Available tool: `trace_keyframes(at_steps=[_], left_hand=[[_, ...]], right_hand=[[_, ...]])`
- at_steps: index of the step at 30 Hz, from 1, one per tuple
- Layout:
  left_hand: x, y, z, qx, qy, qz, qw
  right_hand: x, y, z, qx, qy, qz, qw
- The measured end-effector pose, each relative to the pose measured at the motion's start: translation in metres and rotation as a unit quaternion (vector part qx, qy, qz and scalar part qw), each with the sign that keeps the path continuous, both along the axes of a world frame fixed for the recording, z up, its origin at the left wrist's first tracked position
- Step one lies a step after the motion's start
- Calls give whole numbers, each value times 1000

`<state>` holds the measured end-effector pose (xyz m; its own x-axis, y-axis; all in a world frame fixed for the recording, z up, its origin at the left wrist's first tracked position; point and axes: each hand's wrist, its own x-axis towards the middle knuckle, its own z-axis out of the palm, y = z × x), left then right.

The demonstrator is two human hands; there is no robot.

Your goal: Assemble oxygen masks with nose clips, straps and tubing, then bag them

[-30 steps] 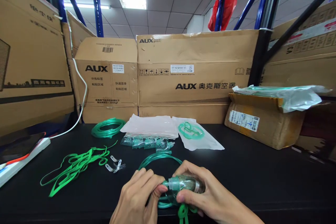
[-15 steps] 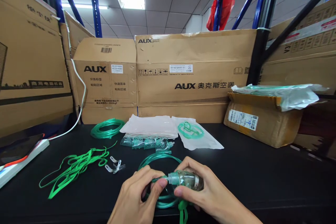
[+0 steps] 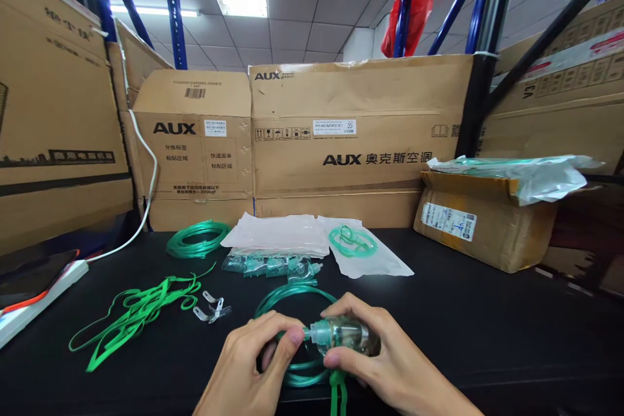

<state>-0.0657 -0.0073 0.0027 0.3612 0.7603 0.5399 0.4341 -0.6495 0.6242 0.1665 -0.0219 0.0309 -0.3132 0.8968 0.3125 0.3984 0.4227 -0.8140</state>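
Observation:
My right hand (image 3: 375, 351) is closed around a clear green oxygen mask (image 3: 345, 333), its pale connector pointing left. A green elastic strap (image 3: 337, 390) hangs below the mask. Thumb and fingertips of my left hand (image 3: 266, 357) pinch the end of the green tubing (image 3: 306, 334) at that connector; how far the two fit together I cannot tell. The rest of this tubing lies in a coil (image 3: 273, 299) on the black table, behind and under my hands.
Left are loose green straps (image 3: 141, 312), metal clips (image 3: 212, 309), a power strip (image 3: 43, 302) and a phone (image 3: 36, 279). Behind lie coiled tubing (image 3: 192, 240), white pouches (image 3: 277, 234), small clear masks (image 3: 268, 265) and a bagged coil (image 3: 353, 242). A carton (image 3: 487, 221) stands right.
The view has shifted slightly. My left fingers have shifted a little left, and the mask has turned slightly in my right hand. Both hands keep their grip.

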Motion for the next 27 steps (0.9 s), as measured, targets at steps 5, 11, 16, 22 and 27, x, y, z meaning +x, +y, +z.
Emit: trace_keyframes(at_steps=[5, 11, 16, 22, 27], left_hand=[[0, -2, 3, -28, 1, 9, 1000], [1, -5, 9, -7, 3, -4, 1000], [1, -4, 9, 27, -1, -21, 999], [-1, -2, 5, 66, 29, -35, 997], [-1, -1, 4, 85, 46, -37, 995]], right_hand=[[2, -1, -2, -5, -33, -32, 999], [2, 1, -2, 6, -43, -20, 999], [-2, 1, 1, 9, -33, -10, 999], [-4, 2, 6, -27, -2, 35, 999], [-4, 4, 6, -43, 6, 58, 997]])
